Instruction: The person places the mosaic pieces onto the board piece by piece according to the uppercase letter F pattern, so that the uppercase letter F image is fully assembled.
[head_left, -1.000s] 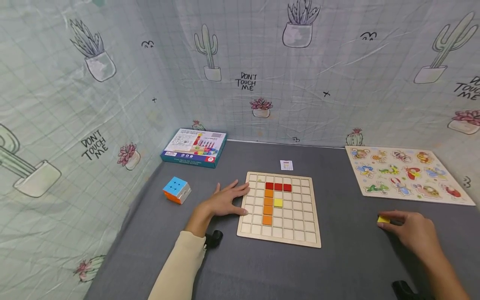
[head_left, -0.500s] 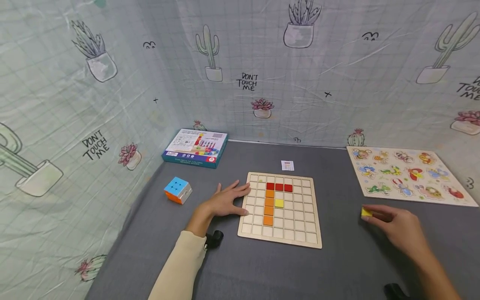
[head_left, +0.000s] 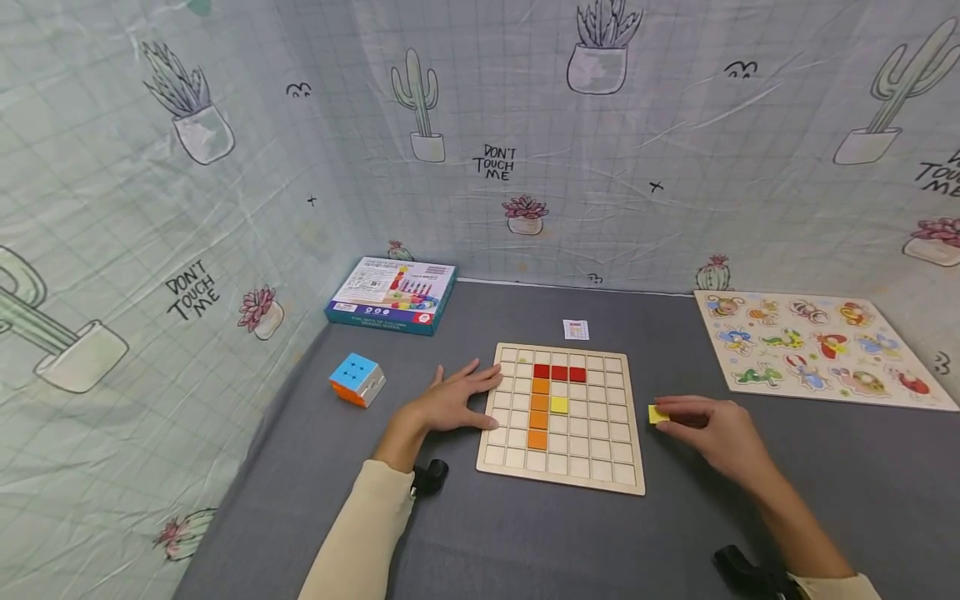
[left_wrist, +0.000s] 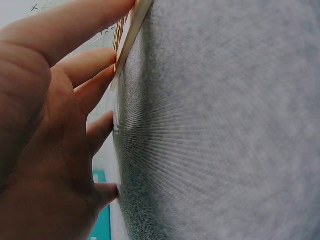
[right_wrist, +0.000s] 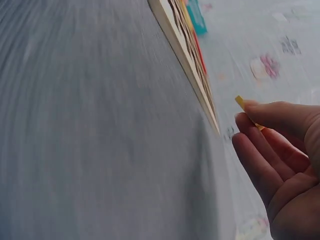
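Note:
A wooden grid board [head_left: 592, 433] lies in the middle of the table in the head view. Three red tiles [head_left: 559, 373] form a row on it, and a column of several orange tiles [head_left: 539, 401] runs down from their left end. One yellow tile [head_left: 558, 405] sits beside the orange column. My left hand [head_left: 450, 402] has its fingers spread and touches the board's left edge. Just right of the board, my right hand [head_left: 720, 433] pinches a yellow tile [head_left: 657, 414] between thumb and fingers. In the right wrist view that yellow tile [right_wrist: 240, 101] appears thin and edge-on.
A small printed card [head_left: 576, 330] lies behind the board. At the left are a puzzle cube [head_left: 357, 380] and a flat game box [head_left: 392, 295]. An insect picture board [head_left: 821, 350] lies at the back right. Patterned cloth [head_left: 465, 100] walls the table.
My right hand has moved left across the table with the yellow tile, from near the picture board to close by the grid board. My left hand has stayed in place.

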